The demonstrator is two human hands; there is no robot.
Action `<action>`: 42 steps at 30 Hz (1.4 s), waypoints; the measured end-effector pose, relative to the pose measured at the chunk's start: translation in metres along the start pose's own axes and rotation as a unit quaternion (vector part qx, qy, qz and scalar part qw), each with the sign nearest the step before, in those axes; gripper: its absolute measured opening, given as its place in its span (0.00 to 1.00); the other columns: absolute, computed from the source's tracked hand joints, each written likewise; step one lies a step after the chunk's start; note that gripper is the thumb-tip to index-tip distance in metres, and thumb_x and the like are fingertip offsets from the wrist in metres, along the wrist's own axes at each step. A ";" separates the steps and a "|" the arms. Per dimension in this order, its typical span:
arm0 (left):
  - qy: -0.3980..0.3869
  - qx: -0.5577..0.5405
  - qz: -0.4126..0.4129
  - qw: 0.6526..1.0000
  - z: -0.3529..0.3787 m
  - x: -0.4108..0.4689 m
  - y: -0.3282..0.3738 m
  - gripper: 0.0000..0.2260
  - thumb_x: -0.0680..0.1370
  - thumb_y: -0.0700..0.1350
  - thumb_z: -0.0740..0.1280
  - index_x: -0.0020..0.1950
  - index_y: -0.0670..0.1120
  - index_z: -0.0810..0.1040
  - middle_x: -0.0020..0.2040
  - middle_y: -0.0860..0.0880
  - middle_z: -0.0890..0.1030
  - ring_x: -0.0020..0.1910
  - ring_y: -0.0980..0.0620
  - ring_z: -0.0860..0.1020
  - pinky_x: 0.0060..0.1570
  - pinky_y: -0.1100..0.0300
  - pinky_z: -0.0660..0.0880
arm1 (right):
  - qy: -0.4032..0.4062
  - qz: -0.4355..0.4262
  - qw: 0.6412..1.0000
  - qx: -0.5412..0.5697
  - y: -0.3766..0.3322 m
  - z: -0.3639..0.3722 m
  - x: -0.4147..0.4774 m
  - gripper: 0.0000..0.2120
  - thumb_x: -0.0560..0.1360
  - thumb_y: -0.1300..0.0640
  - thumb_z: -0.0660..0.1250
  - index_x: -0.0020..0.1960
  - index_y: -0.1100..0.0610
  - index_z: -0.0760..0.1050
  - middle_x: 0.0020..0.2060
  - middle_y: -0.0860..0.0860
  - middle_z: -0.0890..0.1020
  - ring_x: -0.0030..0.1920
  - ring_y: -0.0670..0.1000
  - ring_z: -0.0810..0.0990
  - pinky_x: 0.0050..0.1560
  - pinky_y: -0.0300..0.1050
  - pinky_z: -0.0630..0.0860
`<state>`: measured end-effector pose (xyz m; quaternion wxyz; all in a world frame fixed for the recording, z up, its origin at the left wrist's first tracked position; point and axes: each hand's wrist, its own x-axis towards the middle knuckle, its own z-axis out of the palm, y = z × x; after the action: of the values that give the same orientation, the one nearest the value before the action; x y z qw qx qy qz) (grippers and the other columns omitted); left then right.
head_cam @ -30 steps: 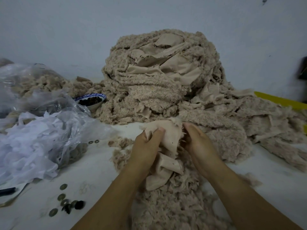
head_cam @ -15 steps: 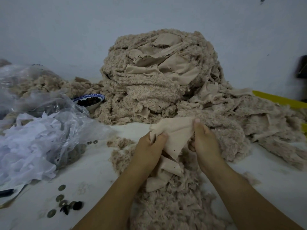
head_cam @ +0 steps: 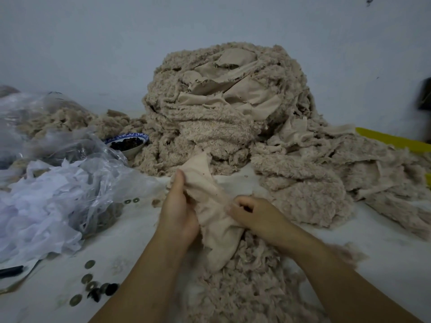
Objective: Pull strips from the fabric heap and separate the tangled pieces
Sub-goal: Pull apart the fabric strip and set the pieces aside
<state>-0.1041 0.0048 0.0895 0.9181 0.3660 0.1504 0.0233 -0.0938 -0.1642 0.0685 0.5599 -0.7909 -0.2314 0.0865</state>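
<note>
1. Hanging between both hands just in front of the fabric heap (head_cam: 221, 117), the smooth beige strip (head_cam: 210, 206) trails its lower end into the loose fluffy scraps (head_cam: 245, 287) on the table (head_cam: 384, 241).
2. Risk one: that lower end looks buried in fluff, so a hard tug could drag a clump up with it or rip the strip instead of freeing it.
3. Risk two: the heap stands tall and loosely stacked right behind, and a snagged piece pulled sideways could bring part of it sliding down.
4. Risk three: the small round metal pieces (head_cam: 89, 264) and the plastic bag (head_cam: 70, 183) lie near the left forearm, and a wide sweep could scatter them.
5. The left hand (head_cam: 177, 213) is clenched round the strip's left side, thumb up along the cloth.
6. The right hand (head_cam: 256, 215) has its fingers curled in at the strip's right edge and looks to pinch it there, though motion blur softens the exact hold.
</note>
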 end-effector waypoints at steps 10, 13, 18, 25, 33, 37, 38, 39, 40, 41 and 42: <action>0.044 0.232 0.136 0.962 0.000 0.000 -0.007 0.11 0.82 0.50 0.64 0.52 0.46 0.84 0.40 0.50 0.86 0.41 0.49 0.85 0.38 0.54 0.82 | 0.095 0.056 0.911 0.398 -0.013 -0.011 0.004 0.09 0.74 0.52 0.68 0.44 0.56 0.83 0.41 0.55 0.85 0.40 0.49 0.84 0.39 0.42 0.81; -0.118 0.399 0.150 0.897 0.002 -0.011 -0.019 0.15 0.78 0.62 0.65 0.55 0.54 0.85 0.48 0.56 0.87 0.49 0.56 0.84 0.44 0.62 0.81 | 0.130 0.051 0.896 0.422 -0.010 -0.014 0.006 0.10 0.79 0.55 0.65 0.51 0.59 0.83 0.47 0.59 0.86 0.45 0.53 0.86 0.42 0.44 0.82; -0.135 0.465 0.152 0.861 0.006 -0.013 -0.025 0.12 0.75 0.58 0.72 0.51 0.51 0.85 0.45 0.56 0.87 0.46 0.57 0.85 0.41 0.67 0.78 | 0.187 0.047 0.913 0.359 -0.006 -0.016 0.008 0.10 0.81 0.54 0.64 0.49 0.57 0.82 0.45 0.56 0.87 0.45 0.52 0.85 0.48 0.46 0.81; -0.037 0.414 0.119 0.902 0.001 -0.004 -0.021 0.13 0.78 0.59 0.69 0.50 0.51 0.86 0.47 0.49 0.87 0.49 0.48 0.85 0.54 0.50 0.80 | 0.217 0.048 0.925 0.309 -0.006 -0.017 0.006 0.18 0.75 0.41 0.67 0.50 0.56 0.77 0.39 0.48 0.84 0.35 0.45 0.80 0.39 0.42 0.79; -0.084 0.375 0.097 0.918 -0.001 -0.005 -0.018 0.18 0.67 0.71 0.65 0.41 0.62 0.86 0.47 0.52 0.87 0.50 0.52 0.85 0.53 0.51 0.80 | -0.004 0.042 0.967 0.251 0.002 -0.012 0.003 0.14 0.79 0.51 0.66 0.57 0.59 0.82 0.51 0.55 0.86 0.53 0.53 0.85 0.51 0.42 0.81; -0.006 0.321 0.101 0.941 -0.002 0.003 -0.014 0.21 0.79 0.65 0.61 0.44 0.52 0.85 0.44 0.49 0.86 0.43 0.53 0.84 0.46 0.55 0.81 | 0.003 0.026 0.951 0.307 0.001 -0.018 0.006 0.17 0.75 0.50 0.68 0.57 0.61 0.82 0.51 0.58 0.85 0.50 0.55 0.83 0.50 0.50 0.81; -0.008 0.316 0.126 0.940 -0.002 0.005 -0.013 0.23 0.82 0.61 0.59 0.42 0.48 0.84 0.42 0.49 0.85 0.38 0.55 0.82 0.41 0.59 0.79 | 0.040 -0.009 0.925 0.379 -0.003 -0.025 0.008 0.17 0.75 0.49 0.68 0.56 0.60 0.83 0.50 0.58 0.84 0.48 0.54 0.83 0.46 0.49 0.81; -0.009 0.309 0.149 0.939 -0.002 0.007 -0.013 0.23 0.83 0.58 0.58 0.40 0.46 0.83 0.40 0.49 0.85 0.35 0.56 0.80 0.38 0.61 0.76 | 0.083 -0.041 0.873 0.480 -0.005 -0.034 0.008 0.17 0.75 0.47 0.68 0.56 0.59 0.83 0.51 0.57 0.84 0.46 0.52 0.83 0.41 0.46 0.82; -0.005 0.303 0.160 0.939 -0.003 0.007 -0.013 0.23 0.84 0.56 0.57 0.39 0.46 0.83 0.40 0.49 0.84 0.34 0.56 0.79 0.37 0.61 0.75 | 0.124 -0.051 0.804 0.579 -0.006 -0.043 0.008 0.20 0.76 0.44 0.67 0.57 0.59 0.82 0.53 0.56 0.84 0.48 0.51 0.84 0.39 0.44 0.81; 0.001 0.303 0.164 0.939 -0.004 0.008 -0.013 0.22 0.84 0.55 0.57 0.39 0.46 0.83 0.40 0.50 0.84 0.34 0.56 0.79 0.37 0.62 0.75 | 0.165 -0.035 0.755 0.633 -0.004 -0.048 0.007 0.24 0.77 0.41 0.65 0.60 0.60 0.79 0.55 0.56 0.84 0.51 0.51 0.85 0.40 0.42 0.81; 0.005 0.312 0.167 0.935 -0.004 0.008 -0.014 0.21 0.84 0.53 0.58 0.40 0.45 0.83 0.41 0.50 0.85 0.34 0.57 0.79 0.38 0.62 0.75 | 0.194 0.004 0.739 0.646 0.000 -0.049 0.007 0.26 0.78 0.38 0.62 0.62 0.60 0.75 0.57 0.57 0.84 0.53 0.52 0.85 0.41 0.41 0.82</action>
<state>-0.0983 -0.0013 0.0750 0.7400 0.6537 0.0910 0.1298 -0.0683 -0.2029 0.0870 0.9687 -0.2404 -0.0036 0.0624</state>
